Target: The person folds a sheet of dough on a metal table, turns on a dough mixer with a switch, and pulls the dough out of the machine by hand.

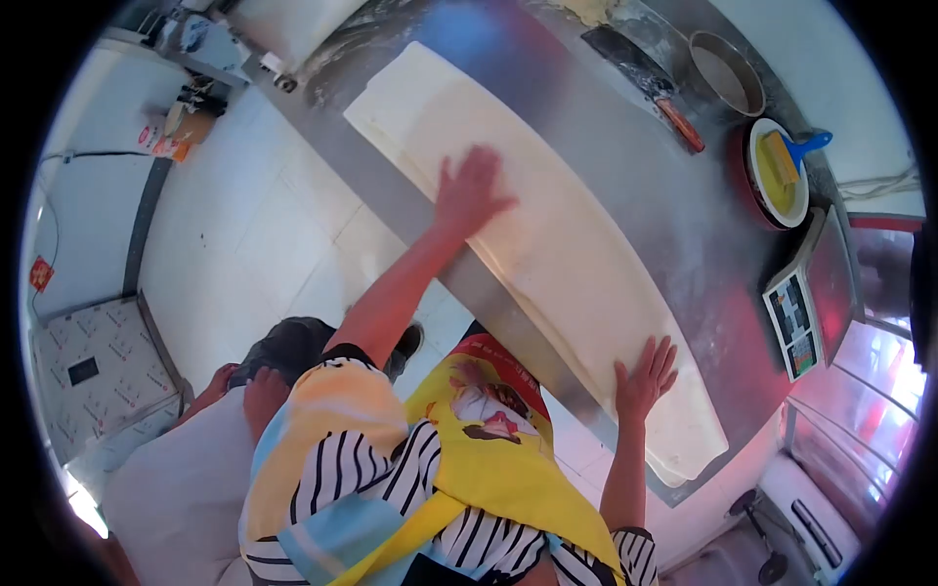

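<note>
A long, pale sheet of dough (557, 234) lies across the metal table (586, 127), its near side along the table's front edge. My left hand (474, 190) rests flat on the dough, left of its middle, fingers spread and slightly blurred. Toward the dough's right end, my right hand (645, 376) is laid on it with the fingers stretched out. Neither hand grips anything.
Along the back are a cleaver (630, 68), a round metal pan (726, 73), a bowl of yellow liquid (779, 195) with a blue-handled brush (796, 149), and a scale (792, 322). A person in white (181, 488) is close at my left.
</note>
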Demonstrator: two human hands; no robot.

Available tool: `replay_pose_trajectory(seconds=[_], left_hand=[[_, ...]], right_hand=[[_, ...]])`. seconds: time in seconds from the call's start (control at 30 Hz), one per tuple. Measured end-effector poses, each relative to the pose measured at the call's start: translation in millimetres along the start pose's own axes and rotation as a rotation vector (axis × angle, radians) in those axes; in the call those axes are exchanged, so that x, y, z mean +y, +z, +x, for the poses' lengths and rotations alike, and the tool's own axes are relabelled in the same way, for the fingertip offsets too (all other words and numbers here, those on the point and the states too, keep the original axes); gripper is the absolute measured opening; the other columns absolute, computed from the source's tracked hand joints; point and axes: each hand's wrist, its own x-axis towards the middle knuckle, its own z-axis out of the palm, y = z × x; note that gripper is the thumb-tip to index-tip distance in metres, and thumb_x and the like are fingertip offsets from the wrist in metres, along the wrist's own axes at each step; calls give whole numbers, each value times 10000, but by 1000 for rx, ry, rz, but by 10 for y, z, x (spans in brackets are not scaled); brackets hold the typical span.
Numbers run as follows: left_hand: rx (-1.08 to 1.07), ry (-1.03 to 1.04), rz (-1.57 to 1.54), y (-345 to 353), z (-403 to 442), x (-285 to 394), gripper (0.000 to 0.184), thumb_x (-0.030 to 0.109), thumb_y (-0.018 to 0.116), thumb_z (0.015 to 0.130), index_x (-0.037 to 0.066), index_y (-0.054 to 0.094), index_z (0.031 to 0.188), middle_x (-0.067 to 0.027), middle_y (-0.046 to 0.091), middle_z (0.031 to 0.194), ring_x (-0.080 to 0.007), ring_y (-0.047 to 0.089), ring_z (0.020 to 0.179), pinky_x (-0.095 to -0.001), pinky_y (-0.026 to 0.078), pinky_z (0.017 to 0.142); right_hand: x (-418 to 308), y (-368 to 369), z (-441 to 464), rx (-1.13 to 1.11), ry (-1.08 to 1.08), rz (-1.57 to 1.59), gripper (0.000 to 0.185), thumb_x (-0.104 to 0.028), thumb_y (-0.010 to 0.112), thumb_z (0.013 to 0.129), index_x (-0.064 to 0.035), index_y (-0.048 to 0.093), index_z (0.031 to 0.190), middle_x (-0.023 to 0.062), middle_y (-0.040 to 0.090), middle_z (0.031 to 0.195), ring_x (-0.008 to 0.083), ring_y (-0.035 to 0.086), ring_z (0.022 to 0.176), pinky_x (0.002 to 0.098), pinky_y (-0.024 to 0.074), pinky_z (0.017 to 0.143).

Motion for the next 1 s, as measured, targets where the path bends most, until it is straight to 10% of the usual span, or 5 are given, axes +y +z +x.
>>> replay_pose_trajectory(seconds=[0.3,0.47,0.67,0.83,1.0], left_hand=[[-6,-135,183,223,347,-402,718,603,366,815,180,191,1369,-19,153,1436,-209,118,1325,-602,132,979],[-26,395,-49,188,-52,1341,751,546,469,786,114,231,1353,-72,194,1418,-225,178,1309,-551,128,1012],[-308,556,-195,326,-948,3207,829,538,506,751,53,204,1352,-76,165,1427,-226,128,1322,-496,53,1052],[-402,529,-651,660,-1856,4789,916,470,636,655,33,208,1336,-130,202,1404,-235,140,1318,-435,67,1071],[-393,708,-394,345,-2344,5745,864,524,584,678,27,263,1309,-114,229,1395,-250,168,1308,-478,102,1051]], right_hand=[[-410,-72,394,30,-98,135,779,-424,620,699,-129,280,1335,75,193,1418,258,130,1319,532,41,1027],[17,-97,298,27,-56,28,749,-434,577,742,-134,253,1348,68,199,1416,245,143,1316,523,61,1034],[1656,-143,-802,144,312,-107,670,-451,537,788,-159,284,1336,24,228,1411,196,180,1310,524,93,1028],[2651,-273,-1483,218,274,-74,695,-469,548,772,-145,293,1331,18,249,1405,224,204,1302,514,91,1030],[3406,-402,-1883,152,238,-52,699,-494,562,744,-245,285,1336,21,181,1427,260,151,1313,539,119,1011]])
